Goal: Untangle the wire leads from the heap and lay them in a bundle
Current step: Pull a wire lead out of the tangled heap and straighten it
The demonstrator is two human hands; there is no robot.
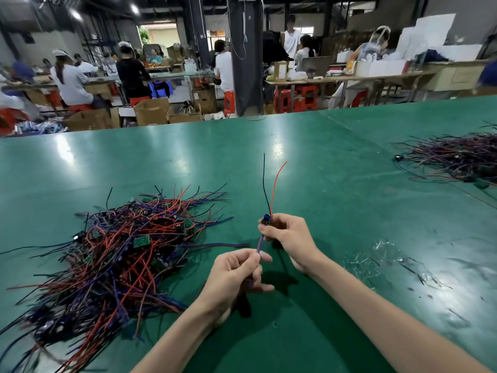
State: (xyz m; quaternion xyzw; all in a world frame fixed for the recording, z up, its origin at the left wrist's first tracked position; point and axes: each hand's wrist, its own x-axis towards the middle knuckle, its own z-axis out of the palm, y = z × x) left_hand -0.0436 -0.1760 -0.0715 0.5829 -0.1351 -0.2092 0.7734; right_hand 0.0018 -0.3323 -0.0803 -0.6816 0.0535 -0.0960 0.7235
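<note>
My left hand (239,273) pinching blue-red tail of one lead (260,244), right hand (291,238) just beyond clamped on its module (266,219). Heap (121,251) left of hands, bundle (457,160) far right. Risk imo: loose tail snags heap, drags more out.

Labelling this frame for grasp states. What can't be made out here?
Head view: the heap runs off the left and bottom edges; its near-left part is blurred.
The part on the held lead is mostly covered by fingers of the right hand.
The lead's lower end is hidden inside the left hand.
The far pile is cut by the right edge.
</note>
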